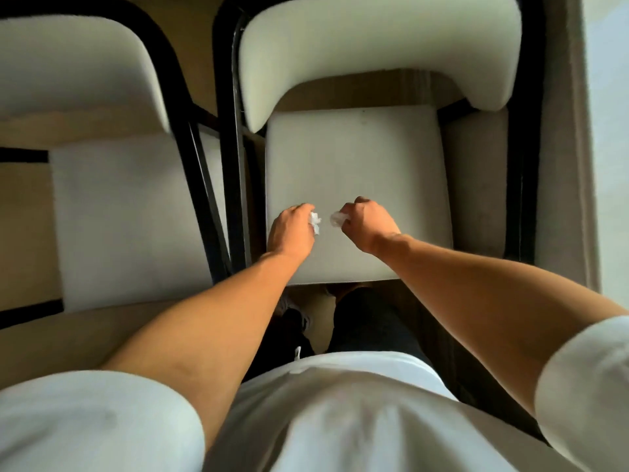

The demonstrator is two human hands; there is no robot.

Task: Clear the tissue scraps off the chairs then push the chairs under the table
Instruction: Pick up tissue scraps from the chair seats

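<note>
Two white-cushioned chairs with black frames stand side by side below me. Both my hands hover over the seat of the right chair (357,158), near its front half. My left hand (289,233) is closed around a crumpled white tissue scrap (315,221) that pokes out by the fingers. My right hand (369,221) pinches another white tissue scrap (337,218) at its fingertips. The two scraps are a short gap apart. The left chair (129,212) has a bare seat as far as I can see.
A grey table edge or wall strip (561,165) runs down the right side beside the right chair. Wooden floor (23,233) shows at the left and between the chairs. My dark trousers and shoes (296,321) stand just in front of the right chair.
</note>
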